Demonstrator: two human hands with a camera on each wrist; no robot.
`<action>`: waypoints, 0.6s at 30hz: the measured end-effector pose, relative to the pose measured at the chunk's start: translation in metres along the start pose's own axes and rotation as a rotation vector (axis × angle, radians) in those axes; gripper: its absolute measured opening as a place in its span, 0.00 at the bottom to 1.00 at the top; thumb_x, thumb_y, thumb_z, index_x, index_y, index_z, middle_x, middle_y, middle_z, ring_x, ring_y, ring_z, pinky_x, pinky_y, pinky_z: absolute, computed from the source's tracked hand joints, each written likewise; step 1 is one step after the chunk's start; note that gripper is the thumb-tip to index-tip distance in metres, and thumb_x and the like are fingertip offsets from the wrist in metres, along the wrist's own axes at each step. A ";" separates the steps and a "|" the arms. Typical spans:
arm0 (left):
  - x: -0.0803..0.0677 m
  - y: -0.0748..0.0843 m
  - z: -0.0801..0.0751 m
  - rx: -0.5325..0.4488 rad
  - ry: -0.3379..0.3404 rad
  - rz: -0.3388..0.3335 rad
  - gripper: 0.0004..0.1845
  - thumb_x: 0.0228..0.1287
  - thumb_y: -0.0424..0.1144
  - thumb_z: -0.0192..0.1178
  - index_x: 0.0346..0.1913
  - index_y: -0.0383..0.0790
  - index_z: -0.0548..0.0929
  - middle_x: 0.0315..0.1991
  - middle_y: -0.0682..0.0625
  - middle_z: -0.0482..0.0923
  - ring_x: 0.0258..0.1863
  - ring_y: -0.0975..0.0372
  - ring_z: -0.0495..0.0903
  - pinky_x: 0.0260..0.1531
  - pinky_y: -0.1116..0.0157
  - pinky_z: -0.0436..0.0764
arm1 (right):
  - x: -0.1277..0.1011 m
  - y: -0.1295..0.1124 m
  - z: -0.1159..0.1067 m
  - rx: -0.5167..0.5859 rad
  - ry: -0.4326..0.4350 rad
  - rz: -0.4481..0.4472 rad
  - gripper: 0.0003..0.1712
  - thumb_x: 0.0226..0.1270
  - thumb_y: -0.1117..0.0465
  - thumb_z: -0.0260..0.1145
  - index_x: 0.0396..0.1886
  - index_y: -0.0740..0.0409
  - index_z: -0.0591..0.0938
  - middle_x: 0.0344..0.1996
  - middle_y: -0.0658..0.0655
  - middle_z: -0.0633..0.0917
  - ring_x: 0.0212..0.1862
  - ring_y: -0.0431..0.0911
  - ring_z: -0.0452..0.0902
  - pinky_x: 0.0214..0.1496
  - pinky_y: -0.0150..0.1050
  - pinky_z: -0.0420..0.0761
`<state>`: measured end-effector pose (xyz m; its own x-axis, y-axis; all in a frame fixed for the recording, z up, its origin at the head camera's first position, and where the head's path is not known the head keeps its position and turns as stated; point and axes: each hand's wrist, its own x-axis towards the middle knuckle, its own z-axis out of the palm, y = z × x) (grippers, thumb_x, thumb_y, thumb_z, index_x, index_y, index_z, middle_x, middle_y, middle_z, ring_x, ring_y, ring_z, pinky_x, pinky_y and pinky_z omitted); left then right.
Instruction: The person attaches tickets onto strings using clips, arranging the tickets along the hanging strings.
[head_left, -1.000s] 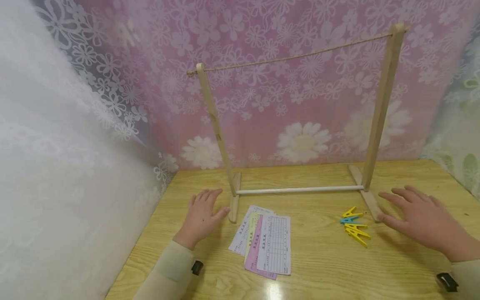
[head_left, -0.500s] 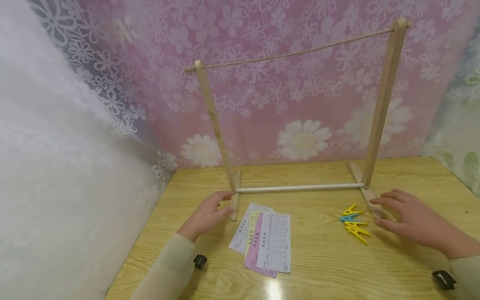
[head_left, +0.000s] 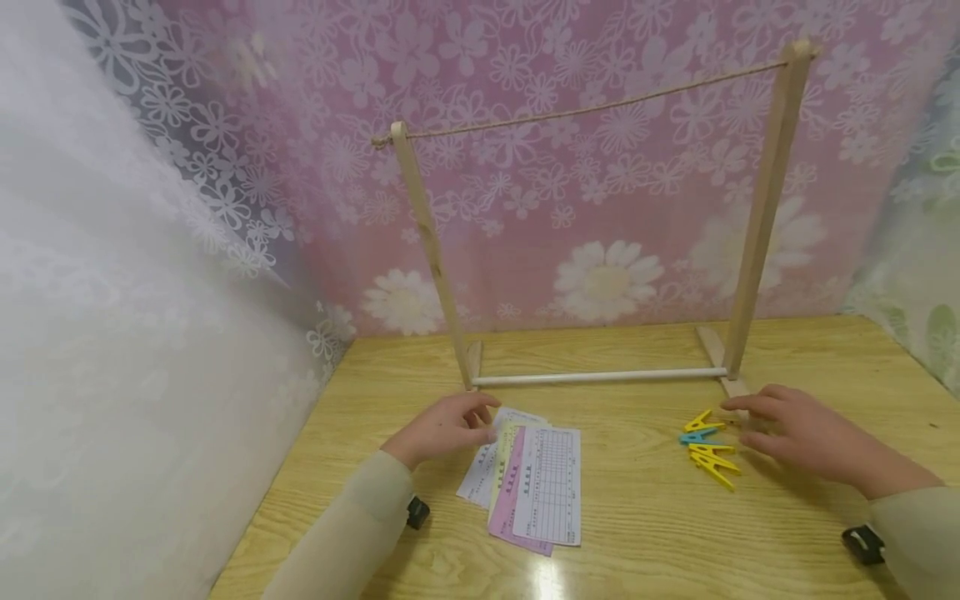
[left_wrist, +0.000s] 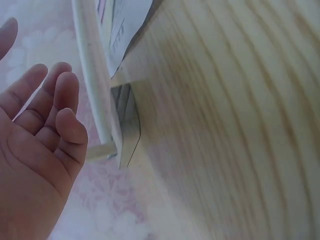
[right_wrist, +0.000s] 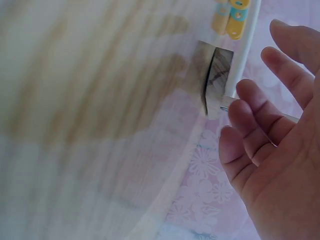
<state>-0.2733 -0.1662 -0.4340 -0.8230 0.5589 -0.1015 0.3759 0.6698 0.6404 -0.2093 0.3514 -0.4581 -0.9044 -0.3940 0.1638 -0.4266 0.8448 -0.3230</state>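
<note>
My left hand (head_left: 444, 427) hovers at the upper left of a fan of printed slips, its fingers loosely bent with nothing in them. The slips are a white one (head_left: 558, 492) on top, a pink one (head_left: 506, 517), a yellow one (head_left: 498, 482) and another white one (head_left: 474, 485). My right hand (head_left: 798, 433), fingers relaxed, hangs just right of several clothespins, yellow ones (head_left: 712, 462) and a blue one (head_left: 699, 437). In the right wrist view the clothespins (right_wrist: 236, 20) lie beyond the fingers. Neither wrist view shows a hand holding anything.
Behind the slips stands a wooden frame with a left post (head_left: 431, 250), a taller-looking right post (head_left: 768, 217), a white bottom rod (head_left: 600, 377) and a rope (head_left: 592, 108) strung across the top. Flowered cloth (head_left: 517, 275) hangs behind the wooden table (head_left: 630, 517).
Both hands have moved inward: the left one to the right toward the slips, the right one to the left toward the clothespins. Slips, clothespins and frame stay in place.
</note>
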 end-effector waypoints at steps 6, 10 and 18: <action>0.016 0.005 0.010 0.079 -0.083 0.048 0.28 0.66 0.49 0.67 0.68 0.51 0.77 0.42 0.63 0.79 0.40 0.67 0.78 0.44 0.63 0.78 | 0.012 -0.003 -0.003 0.058 -0.076 0.027 0.26 0.68 0.54 0.72 0.63 0.55 0.81 0.33 0.46 0.73 0.29 0.36 0.64 0.29 0.36 0.67; 0.026 0.009 0.018 0.112 -0.141 0.064 0.28 0.65 0.48 0.68 0.67 0.50 0.77 0.36 0.62 0.80 0.34 0.67 0.77 0.39 0.66 0.77 | 0.018 -0.002 -0.005 0.109 -0.143 0.065 0.26 0.70 0.55 0.70 0.65 0.54 0.79 0.33 0.48 0.73 0.27 0.38 0.65 0.29 0.37 0.68; 0.040 0.010 0.027 0.132 -0.189 0.053 0.27 0.65 0.46 0.67 0.67 0.52 0.77 0.32 0.59 0.79 0.30 0.67 0.76 0.35 0.67 0.75 | 0.023 0.007 -0.001 0.213 -0.231 0.122 0.27 0.70 0.53 0.70 0.66 0.51 0.78 0.25 0.49 0.72 0.22 0.40 0.63 0.26 0.37 0.66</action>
<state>-0.2913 -0.1238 -0.4527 -0.7112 0.6679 -0.2193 0.4787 0.6885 0.5448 -0.2327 0.3491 -0.4557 -0.9169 -0.3874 -0.0958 -0.2860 0.8054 -0.5191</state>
